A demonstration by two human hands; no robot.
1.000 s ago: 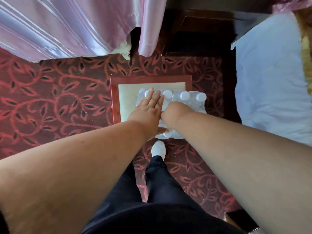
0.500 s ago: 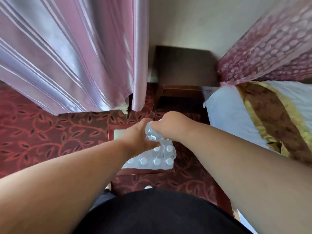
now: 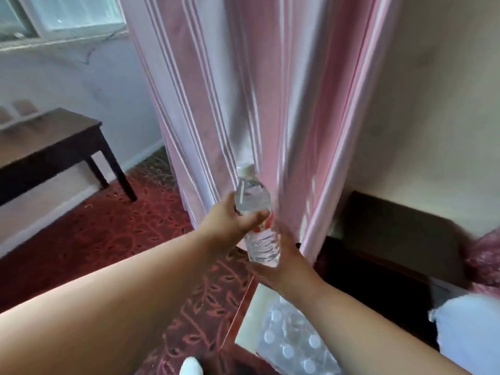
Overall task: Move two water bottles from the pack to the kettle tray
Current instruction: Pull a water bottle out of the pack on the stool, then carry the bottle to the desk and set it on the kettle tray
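A clear water bottle (image 3: 257,215) with a white cap and a red-marked label is held upright in mid-air in front of the pink curtain. My left hand (image 3: 232,220) is wrapped around its upper body. My right hand (image 3: 281,261) cups its lower end, fingers spread under and behind it. The plastic-wrapped pack of bottles (image 3: 295,345) lies below on a low red-framed table (image 3: 259,307) with a pale top, at the bottom of the view. No kettle tray is in view.
A pink striped curtain (image 3: 243,104) hangs straight ahead. A dark wooden bench (image 3: 48,147) stands at the left by the wall. A dark nightstand (image 3: 392,239) and white bedding (image 3: 470,328) are at the right. Red patterned carpet (image 3: 121,226) covers the floor.
The bottle came out of the pack and rose in front of the curtain. My left hand now grips it where my right hand did. The view swung up and left.
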